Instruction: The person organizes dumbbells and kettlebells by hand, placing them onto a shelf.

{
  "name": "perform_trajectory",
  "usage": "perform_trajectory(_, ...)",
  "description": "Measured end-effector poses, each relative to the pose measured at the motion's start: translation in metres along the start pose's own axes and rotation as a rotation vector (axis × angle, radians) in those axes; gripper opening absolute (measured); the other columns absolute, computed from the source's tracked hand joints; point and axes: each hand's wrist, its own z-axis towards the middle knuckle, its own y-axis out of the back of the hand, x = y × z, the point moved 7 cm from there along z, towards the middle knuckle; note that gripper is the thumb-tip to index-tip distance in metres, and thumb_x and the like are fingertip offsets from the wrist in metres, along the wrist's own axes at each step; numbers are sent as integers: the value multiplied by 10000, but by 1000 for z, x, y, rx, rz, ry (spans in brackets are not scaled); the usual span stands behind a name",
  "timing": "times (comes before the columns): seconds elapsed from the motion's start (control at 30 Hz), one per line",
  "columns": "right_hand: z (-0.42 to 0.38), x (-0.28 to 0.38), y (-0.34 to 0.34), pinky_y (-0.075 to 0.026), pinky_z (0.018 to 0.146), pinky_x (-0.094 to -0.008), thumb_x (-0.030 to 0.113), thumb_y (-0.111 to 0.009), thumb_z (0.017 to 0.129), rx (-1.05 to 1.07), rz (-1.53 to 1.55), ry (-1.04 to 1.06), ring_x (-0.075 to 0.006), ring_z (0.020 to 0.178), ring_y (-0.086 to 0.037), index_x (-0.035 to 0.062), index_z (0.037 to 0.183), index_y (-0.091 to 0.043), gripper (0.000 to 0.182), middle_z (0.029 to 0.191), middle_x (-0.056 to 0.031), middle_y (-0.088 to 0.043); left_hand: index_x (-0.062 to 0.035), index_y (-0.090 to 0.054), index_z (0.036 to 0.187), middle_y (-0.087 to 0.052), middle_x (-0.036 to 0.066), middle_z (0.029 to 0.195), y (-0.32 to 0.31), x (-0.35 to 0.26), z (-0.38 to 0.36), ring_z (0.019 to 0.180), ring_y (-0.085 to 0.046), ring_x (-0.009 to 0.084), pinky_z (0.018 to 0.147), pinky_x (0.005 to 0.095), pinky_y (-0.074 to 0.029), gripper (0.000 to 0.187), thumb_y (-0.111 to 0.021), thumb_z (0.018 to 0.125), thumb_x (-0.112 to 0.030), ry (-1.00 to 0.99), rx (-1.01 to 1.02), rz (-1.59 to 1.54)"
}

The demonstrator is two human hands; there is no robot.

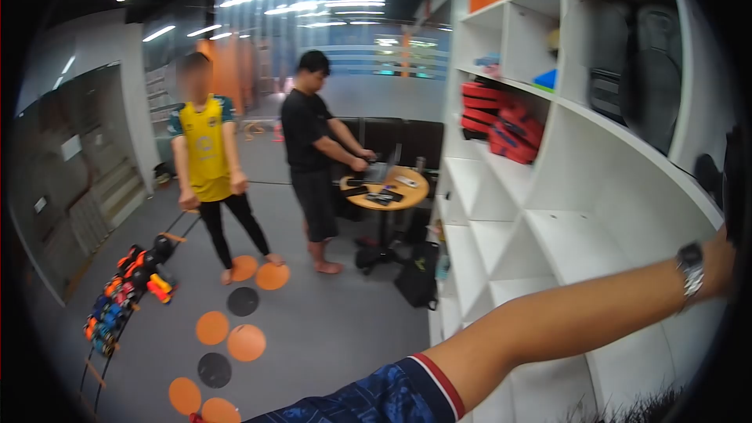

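Observation:
My left arm stretches from the bottom middle across to the right edge, in a dark blue patterned sleeve with red and white trim. A watch with a metal band (690, 269) is on the wrist. My left hand (718, 262) is mostly cut off by the dark right border, so its fingers do not show. It is nearest to a dark shape (733, 180) that I cannot make out, beside the white cubby shelf (583, 219). My right hand is out of view.
A person in a yellow shirt (206, 149) stands near orange floor discs (246, 342). Another person in black (304, 137) works at a laptop on a round table (411, 197). A black bag (417, 276) and a row of colourful gear (117, 294) lie on the floor. Red bags (515, 133) sit in the shelf.

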Motion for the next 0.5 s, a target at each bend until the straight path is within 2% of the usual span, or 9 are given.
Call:
perform_trajectory(0.1,-48,33,-18,-503,721,-304,78,-684,869,-178,597,-115,-228,794,-607,-68,1087,-626,269,953,-156,-649,8,-561,1061,-547,185,1039,86,-40,-62,1016,-502,361,925,429,-406,304,-611,771,-67,67,-146,-124)
perform_trajectory(0.17,-86,70,-49,-498,698,-288,32,-663,871,3,920,-43,-216,765,-597,-62,994,-634,157,910,-157,-634,21,-533,1081,-518,193,1057,133,-61,-106,1017,-480,369,926,433,-397,301,-581,785,-9,165,-187,-175)
perform_trajectory(0.23,-109,110,-95,-500,675,-307,-14,-633,868,472,594,-94,-205,747,-588,-47,934,-630,74,864,-147,-627,25,-541,1098,-523,189,1081,177,-74,-161,1022,-488,355,931,425,-403,288,-569,811,29,376,-187,-194)
perform_trajectory(0.37,-160,233,-126,-502,648,-326,-28,-631,860,449,1703,387,-213,735,-590,-48,898,-628,42,850,-149,-627,13,-581,1127,-590,132,1082,249,-96,-285,1007,-548,278,890,370,-442,281,-604,848,-8,814,-154,-30)
perform_trajectory(0.4,-166,264,-129,-498,708,-321,28,-601,911,526,1862,625,-212,787,-591,-29,984,-612,93,922,-128,-622,4,-592,1128,-607,114,1069,265,-107,-317,989,-567,250,872,354,-454,275,-618,856,-31,911,-163,11)
perform_trajectory(0.43,-172,289,-135,-534,803,-364,211,-755,829,564,2061,840,-275,886,-640,-20,1206,-531,496,1024,-183,-639,-8,-604,1131,-616,103,1057,278,-117,-352,977,-579,228,857,342,-465,268,-623,869,-65,1040,-148,72)
perform_trajectory(0.47,-174,323,-118,-547,744,-359,141,-697,882,602,2304,532,-269,813,-630,-4,1016,-573,233,936,-155,-631,-20,-615,1134,-625,92,1045,293,-128,-388,965,-592,207,841,329,-476,264,-629,882,-99,1161,-134,144)
perform_trajectory(0.5,-180,352,-119,-544,737,-352,127,-672,900,731,2403,695,-264,820,-621,4,947,-576,163,911,-141,-617,-33,-624,1135,-635,85,1048,303,-145,-426,945,-603,196,831,319,-484,258,-626,897,-134,1287,-141,190)
